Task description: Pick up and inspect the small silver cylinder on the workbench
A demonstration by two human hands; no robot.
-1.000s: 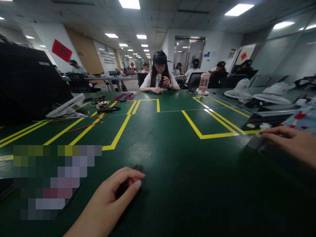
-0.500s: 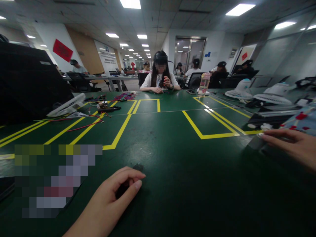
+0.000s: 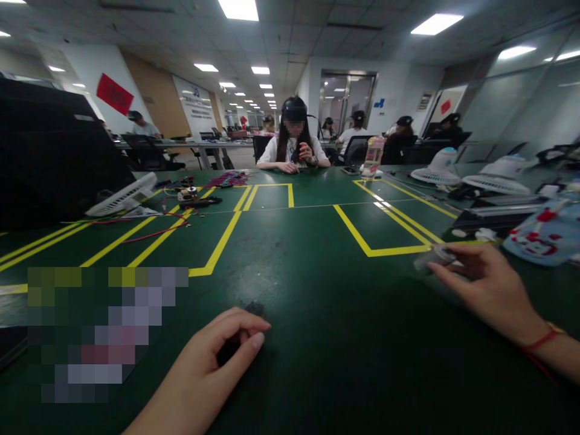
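Observation:
My left hand (image 3: pixel 222 347) rests low over the green table (image 3: pixel 317 302), left of centre. Its fingers are loosely curled, with a small gap between thumb and forefinger and nothing visible between them. Just beyond its knuckles lies a small dark patch (image 3: pixel 254 308), too indistinct to name. On the right, my right hand (image 3: pixel 484 287) pinches a small clear container (image 3: pixel 432 258) between thumb and fingers. The container is tilted and slightly above the table, near the corner of a yellow tape outline (image 3: pixel 399 251). Its contents cannot be made out.
A blue patterned bag-like item (image 3: pixel 544 232), dark metal parts (image 3: pixel 498 211) and white fans (image 3: pixel 493 175) stand at right. Wires (image 3: pixel 229 177), a small motor-like part (image 3: pixel 188 193) and a large black box (image 3: pixel 58 151) are at left. A person (image 3: pixel 294 142) sits opposite.
My right hand has moved left and inward, carrying the clear container with it. My left hand has barely shifted.

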